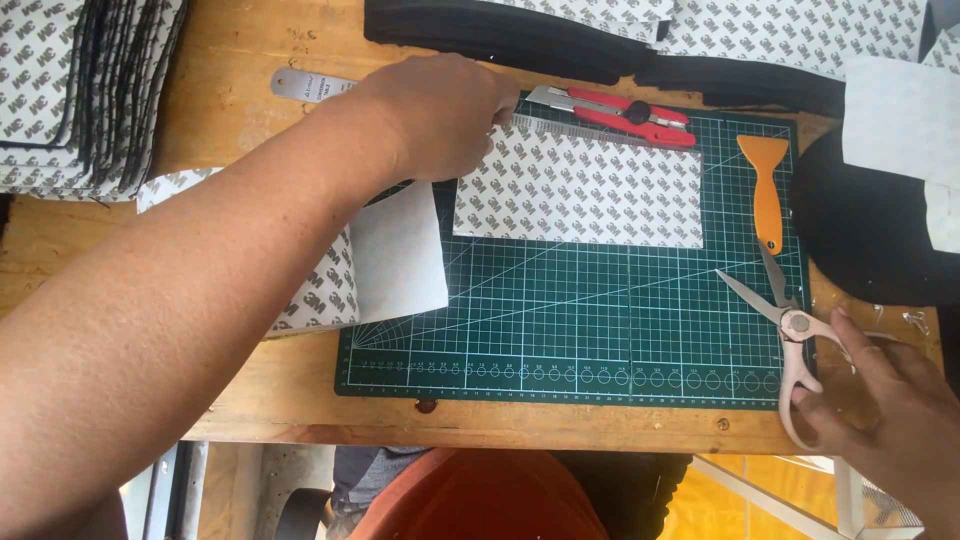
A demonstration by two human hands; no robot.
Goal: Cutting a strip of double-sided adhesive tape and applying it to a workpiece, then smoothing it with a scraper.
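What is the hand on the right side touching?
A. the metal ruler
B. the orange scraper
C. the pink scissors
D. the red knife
C: the right hand rests its fingers on the handles of the pink scissors, which lie open at the edge of the green cutting mat; the orange scraper and red knife lie untouched farther up.

On the counter [250, 390] lies one green cutting mat [600, 330]; on it are one printed rectangular sheet [578, 190], one red utility knife [625, 108] along its top edge, one orange-handled scraper [765, 190] near its right edge, and one pair of pink-handled scissors [795, 340] at its right edge. One steel ruler [305, 85] runs in from beyond the mat's upper left corner, one stack of printed sheets [80, 90] sits far to the mat's upper left, and one folded sheet [385, 265] overlaps its left edge. Two hands are in view: the left hand [435, 115] at the mat's top edge, the right hand [885, 400] off its lower right corner.
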